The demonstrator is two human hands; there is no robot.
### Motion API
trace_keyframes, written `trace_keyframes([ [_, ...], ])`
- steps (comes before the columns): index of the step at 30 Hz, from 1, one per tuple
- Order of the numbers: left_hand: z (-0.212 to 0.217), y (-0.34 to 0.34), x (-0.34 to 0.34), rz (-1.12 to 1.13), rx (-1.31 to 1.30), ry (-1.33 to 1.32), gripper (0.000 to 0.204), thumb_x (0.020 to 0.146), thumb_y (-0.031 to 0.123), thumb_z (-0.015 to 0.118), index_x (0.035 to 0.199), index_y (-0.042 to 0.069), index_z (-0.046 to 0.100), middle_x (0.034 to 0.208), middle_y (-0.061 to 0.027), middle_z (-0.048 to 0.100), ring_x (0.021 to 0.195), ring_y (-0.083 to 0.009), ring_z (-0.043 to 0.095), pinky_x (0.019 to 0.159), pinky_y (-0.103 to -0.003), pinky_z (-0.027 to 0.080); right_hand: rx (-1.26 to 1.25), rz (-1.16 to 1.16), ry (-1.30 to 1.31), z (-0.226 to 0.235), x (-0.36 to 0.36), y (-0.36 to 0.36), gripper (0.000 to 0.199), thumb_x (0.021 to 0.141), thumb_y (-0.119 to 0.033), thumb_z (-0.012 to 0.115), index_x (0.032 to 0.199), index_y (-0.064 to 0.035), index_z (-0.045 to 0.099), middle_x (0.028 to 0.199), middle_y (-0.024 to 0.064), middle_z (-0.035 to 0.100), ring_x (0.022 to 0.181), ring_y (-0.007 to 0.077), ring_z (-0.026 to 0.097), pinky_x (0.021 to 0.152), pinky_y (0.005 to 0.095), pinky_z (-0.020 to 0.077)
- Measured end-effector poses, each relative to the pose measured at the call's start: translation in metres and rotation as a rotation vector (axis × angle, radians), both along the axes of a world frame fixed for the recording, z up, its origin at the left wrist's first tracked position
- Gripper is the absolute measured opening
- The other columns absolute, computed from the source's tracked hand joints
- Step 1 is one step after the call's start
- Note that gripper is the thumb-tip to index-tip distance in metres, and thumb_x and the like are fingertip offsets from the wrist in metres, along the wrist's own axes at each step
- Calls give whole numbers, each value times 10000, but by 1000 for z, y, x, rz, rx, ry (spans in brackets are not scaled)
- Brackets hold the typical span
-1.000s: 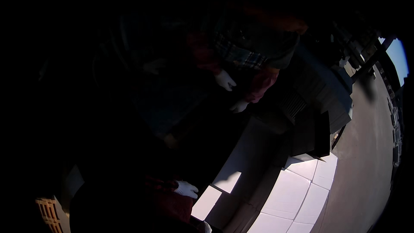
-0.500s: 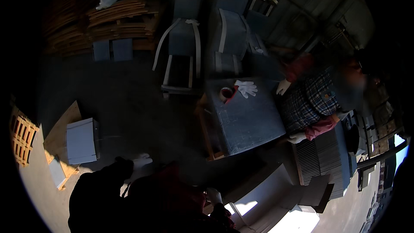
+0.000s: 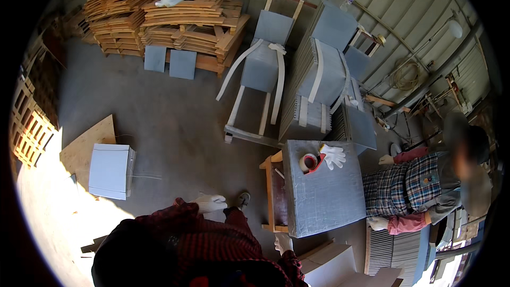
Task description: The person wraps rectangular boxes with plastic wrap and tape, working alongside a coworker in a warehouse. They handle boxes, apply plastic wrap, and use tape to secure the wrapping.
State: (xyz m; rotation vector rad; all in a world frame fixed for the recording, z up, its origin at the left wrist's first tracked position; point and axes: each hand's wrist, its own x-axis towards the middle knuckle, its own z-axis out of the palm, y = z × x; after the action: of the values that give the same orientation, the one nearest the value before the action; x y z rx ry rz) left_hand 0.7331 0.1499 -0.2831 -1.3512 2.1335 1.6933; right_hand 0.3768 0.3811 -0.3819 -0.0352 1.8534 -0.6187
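My left hand point(image 3: 211, 202), in a whitish glove, hangs in front of my red-and-black checked clothing with nothing in it. Its fingers stretch loosely to the right. My right hand point(image 3: 283, 243), also gloved, is low beside the front corner of a worktable, above a cardboard box point(image 3: 332, 266). Its fingers hang loosely and no held object shows. On the worktable lies a flat grey slab or wrapped stack point(image 3: 324, 202). A roll of tape point(image 3: 308, 163) with a red dispenser and a white glove point(image 3: 333, 156) rest on its far part.
A co-worker point(image 3: 404, 180) in a plaid apron stands across the table, gloved hands beside it. Stacked grey panels point(image 3: 319, 79) and a wooden frame cart point(image 3: 255, 133) stand behind. Wooden pallets point(image 3: 186, 21) are piled far left; white flat boxes point(image 3: 109, 170) lie at left.
The picture has brightened greatly. The view has shifted, so the table and panels sit lower and farther right. Both my hands also appear farther right; neither has visibly picked anything up.
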Motion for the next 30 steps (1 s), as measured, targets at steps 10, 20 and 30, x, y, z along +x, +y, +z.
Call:
trace_keyframes([
  [10, 16, -128, -72, -11, 56, -34, 667, 949, 521, 562, 1409, 39, 532, 1406, -161, 577, 1328, -303, 518, 1124, -379, 365, -197, 476, 12, 8, -39, -135, 325, 913, -321, 593, 1003, -30, 706, 842, 103, 667, 741, 203, 633, 662, 334, 500],
  [20, 36, -206, -38, 271, 140, 4, 580, 988, 455, 507, 1362, 15, 565, 1370, -174, 599, 1314, -295, 527, 1112, -361, 377, -427, 602, 99, 42, -25, -390, 321, 932, -335, 580, 945, -19, 636, 767, 18, 560, 726, 162, 553, 699, 331, 467],
  [30, -2, -421, 39, 277, -26, 32, 516, 953, 454, 533, 1228, 34, 652, 1168, -167, 684, 1131, -299, 624, 1004, -364, 445, -296, 676, 452, 36, 73, -507, 515, 886, -430, 582, 1234, -62, 674, 1239, 203, 665, 1185, 380, 608, 1013, 411, 465],
])
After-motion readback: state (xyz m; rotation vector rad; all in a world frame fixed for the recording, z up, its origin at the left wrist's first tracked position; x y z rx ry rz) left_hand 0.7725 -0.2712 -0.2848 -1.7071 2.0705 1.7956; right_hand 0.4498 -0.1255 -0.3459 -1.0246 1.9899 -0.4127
